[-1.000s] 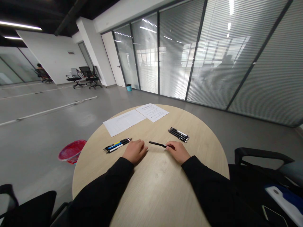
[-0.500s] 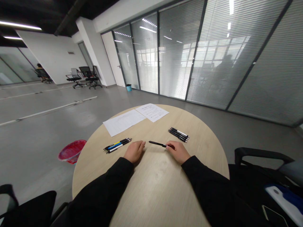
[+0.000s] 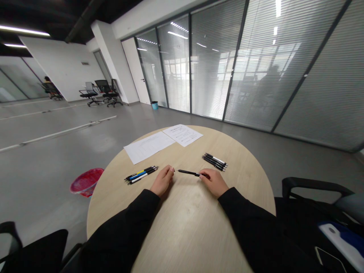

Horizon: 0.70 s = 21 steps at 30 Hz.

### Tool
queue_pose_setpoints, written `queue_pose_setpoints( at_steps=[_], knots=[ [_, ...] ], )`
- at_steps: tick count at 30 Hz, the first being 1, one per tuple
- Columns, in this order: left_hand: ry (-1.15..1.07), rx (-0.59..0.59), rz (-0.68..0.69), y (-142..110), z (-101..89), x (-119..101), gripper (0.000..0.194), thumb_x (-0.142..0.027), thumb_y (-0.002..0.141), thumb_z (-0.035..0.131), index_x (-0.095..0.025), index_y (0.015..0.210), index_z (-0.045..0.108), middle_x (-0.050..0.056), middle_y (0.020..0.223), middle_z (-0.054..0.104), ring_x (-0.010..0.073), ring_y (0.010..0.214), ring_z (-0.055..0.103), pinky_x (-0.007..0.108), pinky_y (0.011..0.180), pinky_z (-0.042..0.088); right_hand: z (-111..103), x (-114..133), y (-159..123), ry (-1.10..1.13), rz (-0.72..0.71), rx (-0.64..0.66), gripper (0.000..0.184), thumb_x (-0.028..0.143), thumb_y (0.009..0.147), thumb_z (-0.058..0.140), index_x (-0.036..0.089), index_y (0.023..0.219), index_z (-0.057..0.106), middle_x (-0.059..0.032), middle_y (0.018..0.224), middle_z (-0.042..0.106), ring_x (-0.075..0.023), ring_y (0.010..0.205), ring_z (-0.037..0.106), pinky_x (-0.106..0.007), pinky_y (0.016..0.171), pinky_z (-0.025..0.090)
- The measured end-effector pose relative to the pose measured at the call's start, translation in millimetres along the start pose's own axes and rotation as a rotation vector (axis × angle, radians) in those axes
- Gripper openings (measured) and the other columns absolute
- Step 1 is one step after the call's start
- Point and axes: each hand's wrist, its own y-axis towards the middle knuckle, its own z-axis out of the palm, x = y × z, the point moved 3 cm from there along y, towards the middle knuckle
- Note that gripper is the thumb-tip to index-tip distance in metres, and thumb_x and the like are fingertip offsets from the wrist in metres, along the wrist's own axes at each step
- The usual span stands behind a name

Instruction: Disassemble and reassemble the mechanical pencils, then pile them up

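Head view. Left hand (image 3: pixel 162 181) half-curled on the tabletop, empty, fingertips just beside the tip of a black pen (image 3: pixel 189 173). The pen lies flat on the table, roughly crosswise between both hands, tip toward the left. Right hand (image 3: pixel 215 183) curled over the pen's rear end, touching it; firmness of grip cannot be told. Both sleeves black.

Round pale wood-grain table (image 3: pixel 193 212) bears a bundle of coloured pens (image 3: pixel 141 174) near the left hand, a bundle of black pens (image 3: pixel 215 162) ahead of the right hand, and two printed sheets (image 3: pixel 149 147) (image 3: pixel 182 135) at the far side.

Red basket (image 3: pixel 86 182) on the floor beyond the table edge. Black chair armrest (image 3: pixel 313 185) at right. Seated person (image 3: pixel 48 85) far off, by office chairs (image 3: pixel 106 91). Glass partition with blinds (image 3: pixel 284 64) behind the table.
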Motion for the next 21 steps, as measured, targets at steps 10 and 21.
queue_pose_setpoints(
  at_steps=[10, 21],
  knots=[
    [-0.106, -0.005, -0.015, 3.1, 4.4, 7.1, 0.044, -0.059, 0.088, 0.048, -0.021, 0.07, 0.04, -0.008, 0.057, 0.037, 0.0086, 0.049, 0.033, 0.023, 0.048, 0.026, 2.4, -1.4, -0.3, 0.01, -0.017, 0.007, 0.013, 0.021, 0.087, 0.059, 0.018, 0.087, 0.072, -0.0033, 0.079, 0.07, -0.0162, 0.069, 0.059, -0.027, 0.065, 0.041],
    [0.009, 0.042, 0.016, 2.6, 3.3, 1.0, 0.044, -0.058, 0.09, 0.045, -0.021, 0.066, 0.04, -0.007, 0.054, 0.036, 0.0098, 0.048, 0.031, 0.024, 0.049, 0.026, 1.8, 4.2, -0.6, 0.02, -0.047, 0.029, 0.014, 0.021, 0.088, 0.059, 0.019, 0.089, 0.073, -0.0041, 0.082, 0.072, -0.0167, 0.069, 0.06, -0.027, 0.065, 0.042]
  ],
)
